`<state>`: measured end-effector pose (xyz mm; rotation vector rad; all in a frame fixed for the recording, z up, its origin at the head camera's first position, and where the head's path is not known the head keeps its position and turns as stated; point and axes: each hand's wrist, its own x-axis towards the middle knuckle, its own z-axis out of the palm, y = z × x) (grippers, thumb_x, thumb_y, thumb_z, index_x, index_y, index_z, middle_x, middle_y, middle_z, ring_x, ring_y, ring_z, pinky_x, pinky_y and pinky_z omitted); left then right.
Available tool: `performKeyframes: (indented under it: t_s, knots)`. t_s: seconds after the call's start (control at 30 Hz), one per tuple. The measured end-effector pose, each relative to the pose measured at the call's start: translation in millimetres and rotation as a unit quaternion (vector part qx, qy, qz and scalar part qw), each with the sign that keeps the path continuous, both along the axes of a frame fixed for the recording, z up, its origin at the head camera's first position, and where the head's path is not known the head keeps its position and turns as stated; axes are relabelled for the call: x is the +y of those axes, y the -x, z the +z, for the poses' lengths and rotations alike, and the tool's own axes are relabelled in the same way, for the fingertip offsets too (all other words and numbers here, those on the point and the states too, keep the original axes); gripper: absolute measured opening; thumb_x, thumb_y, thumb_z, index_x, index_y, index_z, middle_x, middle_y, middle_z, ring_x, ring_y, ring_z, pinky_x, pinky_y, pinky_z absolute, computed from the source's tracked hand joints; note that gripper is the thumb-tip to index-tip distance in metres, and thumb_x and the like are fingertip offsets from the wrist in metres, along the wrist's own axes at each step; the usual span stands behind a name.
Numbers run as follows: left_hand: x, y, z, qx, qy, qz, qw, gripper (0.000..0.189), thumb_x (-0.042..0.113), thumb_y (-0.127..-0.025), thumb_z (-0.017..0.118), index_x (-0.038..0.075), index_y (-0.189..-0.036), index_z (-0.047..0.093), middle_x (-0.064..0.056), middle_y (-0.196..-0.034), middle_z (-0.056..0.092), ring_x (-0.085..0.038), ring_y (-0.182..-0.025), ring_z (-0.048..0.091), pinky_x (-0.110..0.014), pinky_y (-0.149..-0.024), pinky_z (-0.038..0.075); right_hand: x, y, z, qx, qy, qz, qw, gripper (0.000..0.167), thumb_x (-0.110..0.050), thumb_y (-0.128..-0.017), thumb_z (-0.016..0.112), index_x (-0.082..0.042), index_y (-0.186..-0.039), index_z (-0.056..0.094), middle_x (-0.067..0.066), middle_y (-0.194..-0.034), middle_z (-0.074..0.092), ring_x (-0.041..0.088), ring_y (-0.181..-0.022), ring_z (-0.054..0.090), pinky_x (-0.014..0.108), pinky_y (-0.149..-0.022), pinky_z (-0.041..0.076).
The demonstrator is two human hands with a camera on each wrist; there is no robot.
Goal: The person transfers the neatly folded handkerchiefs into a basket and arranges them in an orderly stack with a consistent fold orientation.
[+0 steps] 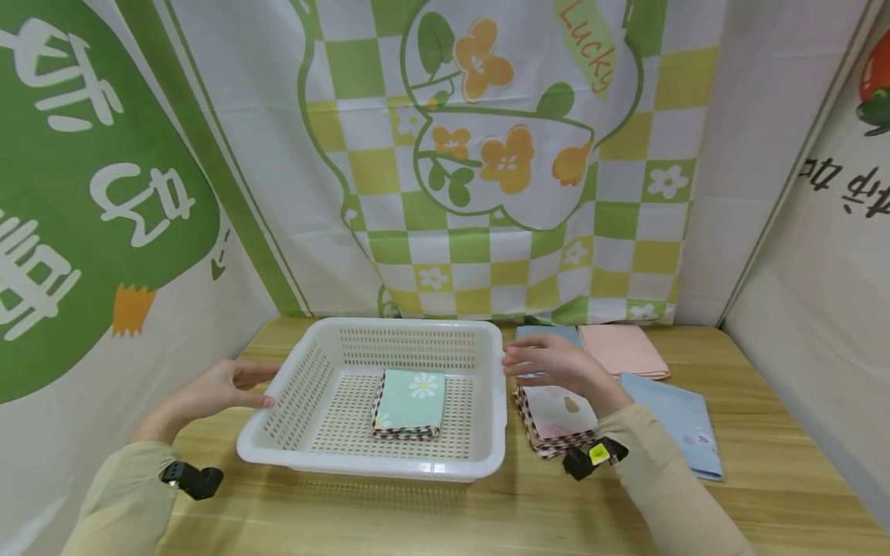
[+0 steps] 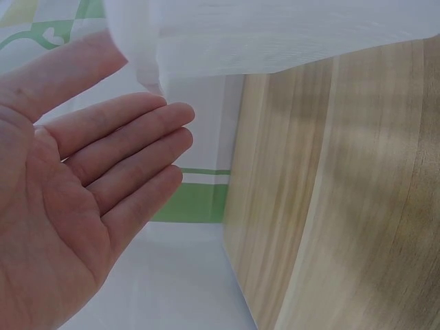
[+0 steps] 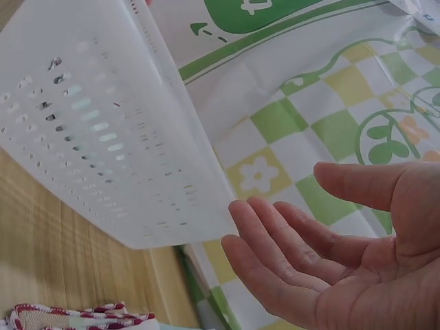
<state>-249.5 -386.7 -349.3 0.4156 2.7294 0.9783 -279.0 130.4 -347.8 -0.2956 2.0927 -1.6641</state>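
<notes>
Checkered cloth [image 1: 487,247] backs the table [image 1: 528,521] at its far edge. Unclenched, my left hand [image 1: 224,388] and right hand [image 1: 562,364] flank the plastic basket [image 1: 389,466].

beige sleeves [image 1: 128,494], black wrist cameras [image 1: 193,480], yellow label [image 1: 599,454]

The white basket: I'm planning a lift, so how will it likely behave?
Probably light for its size: the white basket has perforated walls. Its broad rim likely keeps it fairly stiff. Tilted, it might let the folded green cloth slide: nothing visible secures it.
</notes>
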Motion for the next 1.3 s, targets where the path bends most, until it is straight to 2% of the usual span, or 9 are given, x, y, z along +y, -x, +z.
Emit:
performKeyframes:
  t_s: [0.3, 0.77, 1.17, 1.3]
  knots:
    - [-0.9, 0.7, -1.4, -0.001, 0.001, 0.003, 1.0, 0.072, 0.031, -0.084, 0.072, -0.005, -0.138, 0.043, -0.027, -0.138, 0.047, -0.049, -0.127, 0.043, -0.056, -0.095, 0.046, 13, 3.4, -4.1, -0.006, -0.001, 0.002, 1.0, 0.054, -0.023, -0.1, 0.048, 0.006, -0.143, 0.032, 0.029, -0.134, 0.05, 0.041, -0.126, 0.048, 0.041, -0.097, 0.049]
    - [-1.3, 0.2, -2.4, 0.005, 0.007, 0.003, 1.0, 0.072, 0.031, -0.084, 0.072, -0.006, -0.138, 0.042, -0.028, -0.138, 0.046, -0.05, -0.126, 0.043, -0.057, -0.095, 0.046, 39, 5.3, -10.9, -0.016, -0.006, -0.019, 0.9997, 0.054, -0.025, -0.1, 0.048, 0.003, -0.144, 0.033, 0.024, -0.137, 0.05, 0.035, -0.124, 0.052, 0.04, -0.098, 0.049]
    - [-1.0, -0.4, -1.7, 0.002, 0.001, 0.002, 1.0, 0.073, 0.031, -0.084, 0.071, -0.008, -0.139, 0.041, -0.029, -0.139, 0.044, -0.05, -0.127, 0.042, -0.057, -0.096, 0.044, 62, 3.6, -15.4, -0.01, -0.007, -0.03, 0.9995, 0.056, -0.028, -0.1, 0.049, 0.003, -0.143, 0.034, 0.022, -0.133, 0.053, 0.031, -0.121, 0.056, 0.038, -0.096, 0.05]
    - [-0.4, 0.1, -1.6, 0.004, 0.001, 0.0, 1.0, 0.073, 0.03, -0.084, 0.072, -0.007, -0.138, 0.041, -0.029, -0.139, 0.045, -0.05, -0.127, 0.042, -0.057, -0.097, 0.044, 70, 3.2, -17.1, -0.005, -0.005, -0.035, 0.9994, 0.056, -0.028, -0.1, 0.048, 0.005, -0.143, 0.034, 0.018, -0.128, 0.058, 0.026, -0.116, 0.059, 0.038, -0.095, 0.051]
